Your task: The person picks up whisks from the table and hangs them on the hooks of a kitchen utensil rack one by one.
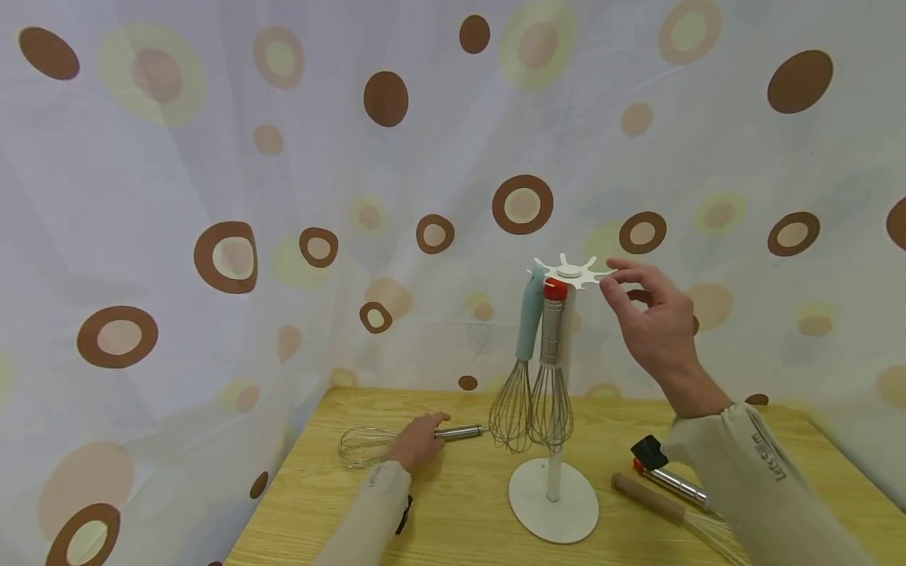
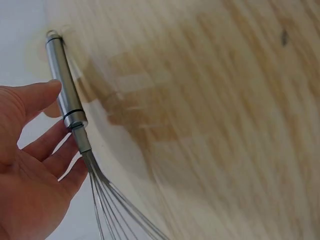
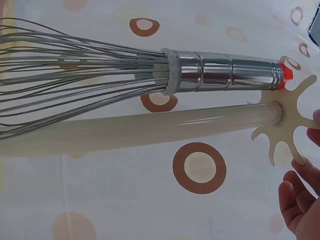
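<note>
1. Left hand [image 1: 421, 439]: positioned at the left of the table [image 1: 453, 515], over the steel-handled whisk [image 1: 458, 432]. The left wrist view shows the thumb in front of the handle and the fingers behind it; the hand holds the whisk loosely between them.
2. Steel-handled whisk: lies on the table, left of the stand. Its handle points right and its wire loops point left.
3. Right hand [image 1: 654, 314]: raised at the right side of the hook ring [image 1: 569, 271]. Thumb and fingers hold the ring by its arms, in a narrow grip.
4. Stand [image 1: 554, 478]: upright on the table. A round white base [image 1: 535, 507] carries a single post, topped by the hook ring with curved arms.
5. Hanging items: the blue-handled whisk [image 1: 529, 318] and the red-tipped whisk [image 1: 552, 334] hang side by side from the left and near part of the ring, wires downward.
6. Right of the stand: the brown-handled whisk [image 1: 647, 497] and a second red-ended handle [image 1: 675, 484] lie side by side, partly covered by the right sleeve [image 1: 764, 479].
7. Background: a spotted sheet [image 1: 318, 157] hangs behind the table.
</note>
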A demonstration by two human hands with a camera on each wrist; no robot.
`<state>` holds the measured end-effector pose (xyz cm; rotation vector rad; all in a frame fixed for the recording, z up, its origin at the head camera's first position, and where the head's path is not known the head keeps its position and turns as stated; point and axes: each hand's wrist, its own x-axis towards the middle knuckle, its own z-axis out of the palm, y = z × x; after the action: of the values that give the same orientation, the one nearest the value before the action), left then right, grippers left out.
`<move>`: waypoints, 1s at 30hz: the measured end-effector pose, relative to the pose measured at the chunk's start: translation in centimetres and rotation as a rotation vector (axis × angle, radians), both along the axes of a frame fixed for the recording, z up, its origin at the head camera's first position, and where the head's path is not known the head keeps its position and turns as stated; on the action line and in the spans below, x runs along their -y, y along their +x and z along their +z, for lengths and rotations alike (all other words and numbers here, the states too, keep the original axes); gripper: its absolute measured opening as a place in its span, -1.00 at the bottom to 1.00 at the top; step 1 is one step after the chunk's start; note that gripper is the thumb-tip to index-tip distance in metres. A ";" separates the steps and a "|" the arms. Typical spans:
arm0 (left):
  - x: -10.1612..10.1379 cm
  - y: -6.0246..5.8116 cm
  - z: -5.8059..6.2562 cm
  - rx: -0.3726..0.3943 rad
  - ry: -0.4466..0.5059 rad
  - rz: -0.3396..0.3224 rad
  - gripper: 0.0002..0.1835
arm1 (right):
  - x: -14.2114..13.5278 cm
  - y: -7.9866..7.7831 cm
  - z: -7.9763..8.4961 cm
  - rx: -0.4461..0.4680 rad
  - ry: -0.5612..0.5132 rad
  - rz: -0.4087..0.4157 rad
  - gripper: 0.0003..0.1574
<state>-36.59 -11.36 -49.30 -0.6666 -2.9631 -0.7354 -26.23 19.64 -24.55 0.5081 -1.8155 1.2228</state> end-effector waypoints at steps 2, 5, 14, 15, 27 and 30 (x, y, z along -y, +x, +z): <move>-0.2 -0.1 -0.5 -0.028 -0.016 0.000 -0.55 | 0.0 0.0 0.0 0.002 -0.011 0.013 -0.87; -0.4 -0.1 -1.2 -0.060 -0.051 0.020 -0.58 | 0.1 -0.1 0.0 0.014 -0.014 0.020 -0.87; -1.1 0.3 -1.7 -0.092 -0.090 0.095 -0.70 | 0.0 -0.4 0.0 0.052 0.000 -0.006 -0.83; -1.1 0.4 -1.6 -0.085 -0.091 0.100 -0.72 | -0.1 -0.4 0.0 0.058 0.001 -0.007 -0.82; -1.3 0.8 -0.8 -0.130 -0.076 0.081 -0.75 | -0.4 -0.2 0.3 0.131 -0.013 0.050 -0.70; -1.2 0.5 -0.5 -0.154 -0.062 0.085 -0.76 | -0.4 -0.4 0.3 0.130 -0.012 0.063 -0.69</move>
<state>-36.07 -10.14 -49.75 -0.5685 -2.8632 -0.5610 -26.64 20.07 -24.24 0.4924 -1.9120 1.3364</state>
